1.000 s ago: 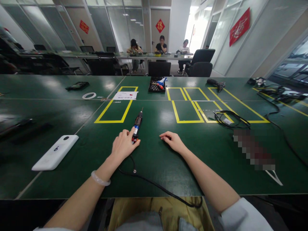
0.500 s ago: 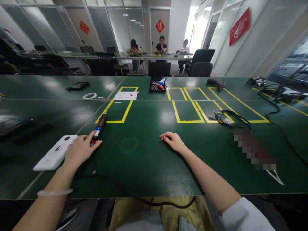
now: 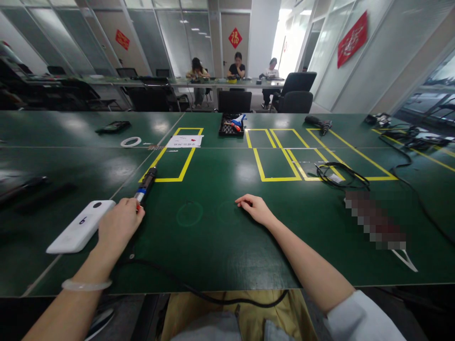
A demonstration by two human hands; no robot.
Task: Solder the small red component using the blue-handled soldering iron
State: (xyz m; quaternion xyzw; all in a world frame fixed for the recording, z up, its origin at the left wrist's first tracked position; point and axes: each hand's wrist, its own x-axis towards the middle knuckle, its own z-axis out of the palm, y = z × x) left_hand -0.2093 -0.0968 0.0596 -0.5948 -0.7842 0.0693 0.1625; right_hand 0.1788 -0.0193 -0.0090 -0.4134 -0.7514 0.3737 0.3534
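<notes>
Left hand (image 3: 121, 222) bunched over the rear of a dark screwdriver-like tool (image 3: 146, 183) on the green table (image 3: 227, 255)
The tool is slim and cylindrical, with a blue-and-silver band and a touch of red by the fingers; its front end lies at the near left corner of a yellow tape outline (image 3: 167, 180). The left fingers curl over its rear end and hide it, so whether they grip cannot be told; the right hand (image 3: 254, 208) rests half curled, with nothing seen in it. A black cord (image 3: 170, 274) dips past the table edge, and a dark red object (image 3: 377, 220) is pixelated. A white case (image 3: 81, 227) bears a 6 or 9, the white sheet's (image 3: 185, 141) writing is too small to read, and a red diamond (image 3: 235, 38) shows 福
</notes>
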